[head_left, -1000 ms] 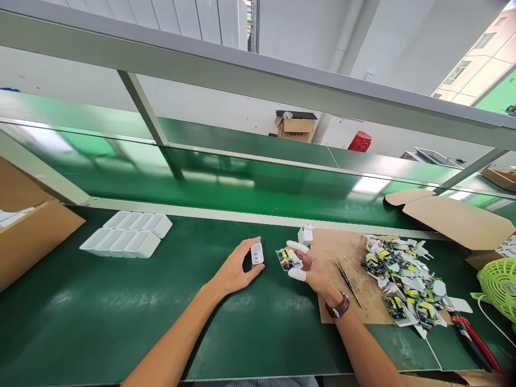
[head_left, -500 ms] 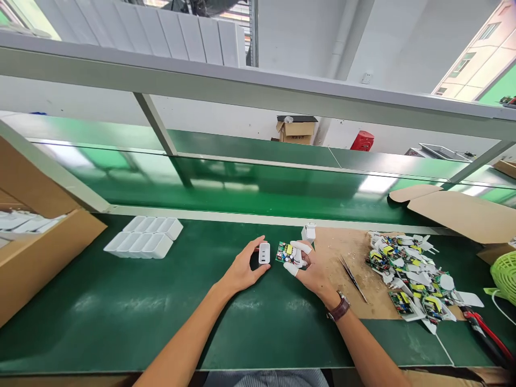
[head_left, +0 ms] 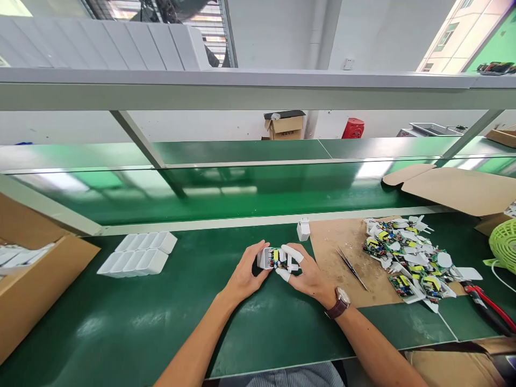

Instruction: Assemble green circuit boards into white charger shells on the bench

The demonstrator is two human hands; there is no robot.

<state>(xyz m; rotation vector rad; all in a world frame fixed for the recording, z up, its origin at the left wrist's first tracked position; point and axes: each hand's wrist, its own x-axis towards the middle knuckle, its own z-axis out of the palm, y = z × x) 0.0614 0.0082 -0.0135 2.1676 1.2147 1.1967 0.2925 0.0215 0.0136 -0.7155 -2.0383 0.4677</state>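
My left hand is closed around a white charger housing, holding it by its top and bottom edges. Its open side faces right. In my right hand, with white covers on the thumb and a finger, is a small circuit board with yellow and dark parts. The board's left end meets the housing's opening; how deep it sits inside I cannot tell. Behind my right hand a white charger stands upright on the green bench.
Two rows of white housings lie left, near a cardboard box of white parts. To the right, tweezers rest on a brown board beside a heap of circuit boards. Red-handled pliers and a green fan are farther right.
The hands have come together. The housing has turned so its opening faces right, and the circuit board has moved left against it. The camera view has shifted and levelled.
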